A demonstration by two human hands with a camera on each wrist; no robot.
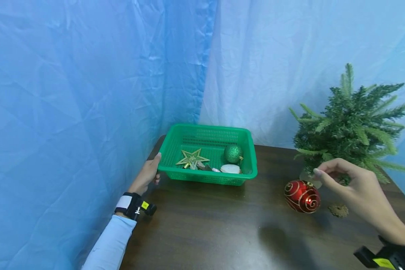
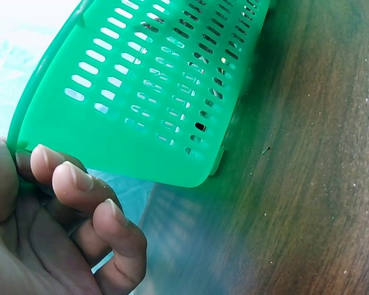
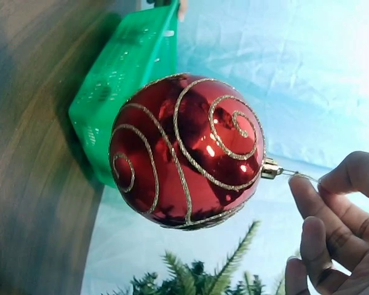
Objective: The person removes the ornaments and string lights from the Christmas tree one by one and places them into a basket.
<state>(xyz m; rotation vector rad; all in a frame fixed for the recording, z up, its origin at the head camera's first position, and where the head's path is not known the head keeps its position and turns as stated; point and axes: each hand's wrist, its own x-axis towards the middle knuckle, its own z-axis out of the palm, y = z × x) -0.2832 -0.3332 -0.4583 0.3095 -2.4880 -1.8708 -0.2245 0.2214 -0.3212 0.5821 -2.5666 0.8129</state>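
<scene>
A red Christmas bauble (image 1: 300,197) with gold glitter swirls hangs over the table; my right hand (image 1: 357,187) pinches its thin hanging loop between thumb and index finger. In the right wrist view, the bauble (image 3: 187,150) dangles from its gold cap, its loop drawn taut. My left hand (image 1: 147,174) grips the near left corner of a green plastic basket (image 1: 202,176), thumb on top of the rim. Seen from the left wrist, its fingers curl under the rim of the basket (image 2: 74,138). Inside lie a gold star (image 1: 193,157), a green glitter bauble (image 1: 233,153) and several smaller pieces.
A small artificial Christmas tree (image 1: 347,127) stands at the back right, behind my right hand. On the dark wooden table (image 1: 202,221), a small brown object (image 1: 338,210) lies right of the bauble. Blue cloth (image 1: 87,93) hangs along the left and back.
</scene>
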